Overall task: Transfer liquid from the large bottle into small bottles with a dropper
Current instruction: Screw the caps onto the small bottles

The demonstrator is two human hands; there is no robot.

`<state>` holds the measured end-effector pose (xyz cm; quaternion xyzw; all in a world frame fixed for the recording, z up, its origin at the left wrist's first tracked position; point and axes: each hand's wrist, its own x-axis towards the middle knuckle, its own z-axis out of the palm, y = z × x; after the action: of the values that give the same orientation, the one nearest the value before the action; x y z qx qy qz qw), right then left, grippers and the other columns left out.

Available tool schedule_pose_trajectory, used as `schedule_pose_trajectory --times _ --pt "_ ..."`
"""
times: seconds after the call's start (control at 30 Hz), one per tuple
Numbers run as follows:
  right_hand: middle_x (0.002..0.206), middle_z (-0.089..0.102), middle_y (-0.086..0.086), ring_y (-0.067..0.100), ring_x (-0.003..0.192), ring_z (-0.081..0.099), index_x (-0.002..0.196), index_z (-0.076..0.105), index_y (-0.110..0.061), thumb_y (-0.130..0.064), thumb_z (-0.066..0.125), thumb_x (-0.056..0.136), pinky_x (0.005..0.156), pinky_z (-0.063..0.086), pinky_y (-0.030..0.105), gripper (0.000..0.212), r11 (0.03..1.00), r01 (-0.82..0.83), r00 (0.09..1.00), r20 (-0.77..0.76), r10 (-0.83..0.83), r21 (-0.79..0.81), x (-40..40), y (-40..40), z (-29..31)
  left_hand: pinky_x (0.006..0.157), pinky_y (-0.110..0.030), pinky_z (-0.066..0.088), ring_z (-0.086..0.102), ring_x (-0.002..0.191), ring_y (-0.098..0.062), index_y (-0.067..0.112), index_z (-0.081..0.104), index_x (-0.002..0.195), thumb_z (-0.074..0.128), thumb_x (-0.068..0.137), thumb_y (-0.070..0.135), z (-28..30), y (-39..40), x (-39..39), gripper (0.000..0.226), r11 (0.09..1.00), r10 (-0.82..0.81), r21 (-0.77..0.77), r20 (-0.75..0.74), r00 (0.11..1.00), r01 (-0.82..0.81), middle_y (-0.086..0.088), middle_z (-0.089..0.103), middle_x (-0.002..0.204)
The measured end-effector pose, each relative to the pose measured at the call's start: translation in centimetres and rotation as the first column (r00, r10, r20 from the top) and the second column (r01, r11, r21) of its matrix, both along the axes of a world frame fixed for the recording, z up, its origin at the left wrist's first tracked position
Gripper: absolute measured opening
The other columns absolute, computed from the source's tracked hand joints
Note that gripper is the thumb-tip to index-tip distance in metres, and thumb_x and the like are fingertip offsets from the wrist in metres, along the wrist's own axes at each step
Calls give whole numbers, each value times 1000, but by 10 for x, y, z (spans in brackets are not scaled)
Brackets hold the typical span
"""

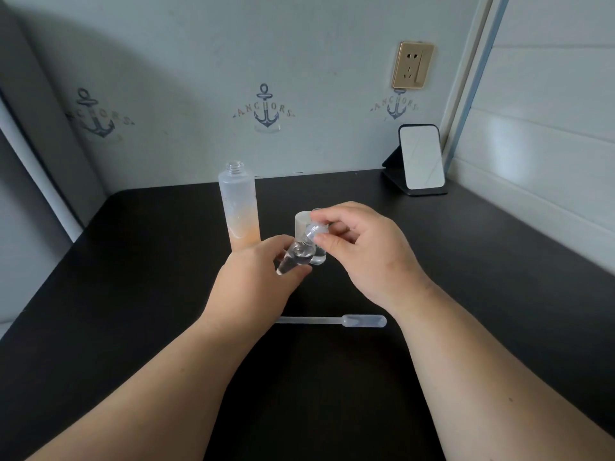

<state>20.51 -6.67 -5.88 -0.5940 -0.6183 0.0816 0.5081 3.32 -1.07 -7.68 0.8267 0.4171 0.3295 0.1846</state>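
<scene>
The large frosted bottle (239,207) stands uncapped on the black table (139,294), with orange tint at its bottom. My left hand (256,277) grips a small clear bottle (296,256), tilted, above the table. My right hand (362,247) pinches a small clear cap (314,231) at that bottle's neck. Behind my hands a white cap (302,222) and another small clear bottle (318,258) stand on the table, mostly hidden. The plastic dropper (332,320) lies flat on the table below my wrists, bulb to the right.
A small mirror on a black stand (421,159) sits at the back right corner. The wall runs along the back with a socket (412,64). White panelling (539,144) borders the table's right side.
</scene>
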Motion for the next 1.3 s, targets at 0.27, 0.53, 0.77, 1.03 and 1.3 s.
schedule_pose_trajectory --times 0.27,0.53,0.77,1.03,1.3 --pt "112 67 -11 -2 103 60 116 76 -16 -4 75 88 90 46 8 31 997 -2 988 154 -9 74 -1 -2 -2 55 -12 38 54 85 8 38 69 103 72 90 38 -2 0 -1 14 996 -39 74 -47 998 43 18 58 69" --pt "99 66 -6 8 81 64 112 77 -17 -28 82 83 72 55 23 31 994 77 985 149 -88 77 -1 -1 -2 53 -11 37 53 86 12 40 68 103 72 90 40 -3 1 1 13 994 -52 92 -51 997 57 20 54 66" --pt "105 67 -10 0 87 59 119 73 -21 -21 75 90 74 45 8 29 997 35 974 220 -50 72 0 -2 -5 56 -11 41 56 79 10 39 67 101 73 90 40 -3 1 2 13 994 -59 88 -52 997 63 21 55 66" --pt "115 63 -17 -10 102 57 129 68 -23 -11 71 91 81 46 6 40 998 -25 974 227 12 55 1 -2 -7 53 -8 34 54 82 16 42 66 105 71 91 43 -3 1 3 15 997 -42 62 -67 997 46 23 55 67" --pt "114 67 -12 4 102 63 130 67 -21 -9 71 91 76 48 11 41 996 -50 984 171 38 70 3 -2 -7 58 -8 36 55 82 14 42 68 109 71 90 43 -4 2 3 19 998 -34 54 -59 998 37 24 57 69"
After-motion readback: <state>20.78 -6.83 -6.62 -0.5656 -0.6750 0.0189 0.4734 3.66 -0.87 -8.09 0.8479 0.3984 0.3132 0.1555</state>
